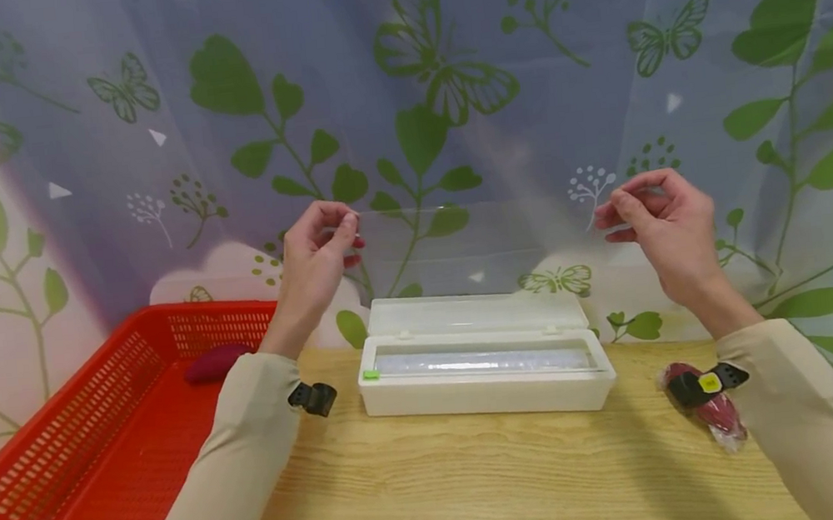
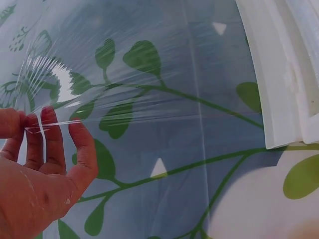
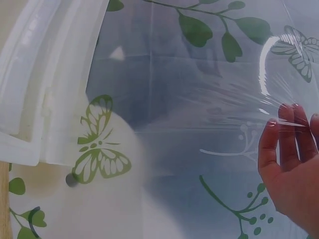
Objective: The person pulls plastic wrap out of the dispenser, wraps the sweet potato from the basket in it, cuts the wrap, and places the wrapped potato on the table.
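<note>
A clear sheet of plastic wrap is held up between both hands above and behind a white dispenser box. My left hand pinches one corner between thumb and fingers; the left wrist view shows the film creased toward those fingertips. Opposite it, my right hand pinches the other corner, with folds in the film running from its fingers. The box lid stands open, and a roll of wrap lies inside. Whether the sheet still joins the roll is hard to see.
At left, a red plastic basket holds a purple, sweet-potato-like item. A similar purple item in clear film lies on the wooden table below my right forearm. Behind the table hangs a leaf-and-butterfly patterned curtain.
</note>
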A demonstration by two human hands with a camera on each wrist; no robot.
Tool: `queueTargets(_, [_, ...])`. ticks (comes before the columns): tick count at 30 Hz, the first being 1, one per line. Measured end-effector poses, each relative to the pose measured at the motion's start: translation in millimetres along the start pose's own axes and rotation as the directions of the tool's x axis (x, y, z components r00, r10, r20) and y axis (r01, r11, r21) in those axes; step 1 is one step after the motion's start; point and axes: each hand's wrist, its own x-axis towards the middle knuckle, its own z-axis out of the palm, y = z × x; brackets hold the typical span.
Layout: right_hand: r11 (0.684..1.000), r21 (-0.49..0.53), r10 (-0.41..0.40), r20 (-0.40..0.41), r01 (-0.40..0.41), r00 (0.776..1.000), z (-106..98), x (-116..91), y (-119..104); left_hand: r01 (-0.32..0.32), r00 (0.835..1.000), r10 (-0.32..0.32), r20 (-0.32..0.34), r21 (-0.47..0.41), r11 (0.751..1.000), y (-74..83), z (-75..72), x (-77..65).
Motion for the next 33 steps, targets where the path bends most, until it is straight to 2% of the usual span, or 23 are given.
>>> queueTargets(8, [0.998, -0.059, -0.009, -0.024, 0.007, 1.0, 5.3, 6.7, -8.5, -0.007, 1.0, 0.007, 0.004, -0.003, 1.0, 6.9, -2.3, 5.2])
queueTargets(16, [0.999, -0.041, -0.028, -0.026, 0.027, 0.999, 5.9, 11.4, -12.9, -0.022, 1.0, 0.022, 0.0, -0.015, 1.0, 13.4, -3.8, 7.3])
queueTargets(25, [0.999, -0.008, -0.042, -0.029, 0.042, 0.999, 5.4, 12.7, -22.8, -0.056, 0.998, 0.054, -0.024, -0.086, 0.995, 22.4, -2.0, 9.8])
queueTargets(29, [0.997, -0.004, -0.074, -0.017, 0.074, 0.997, 4.9, 8.7, -28.1, -0.074, 0.997, 0.071, -0.03, -0.09, 0.993, 27.3, -4.0, 5.2])
queueTargets(33, [0.994, 0.027, -0.11, 0.006, 0.11, 0.994, 2.1, -1.1, -34.7, -0.095, 0.995, 0.093, -0.026, -0.101, 0.99, 31.5, -5.7, -8.5])
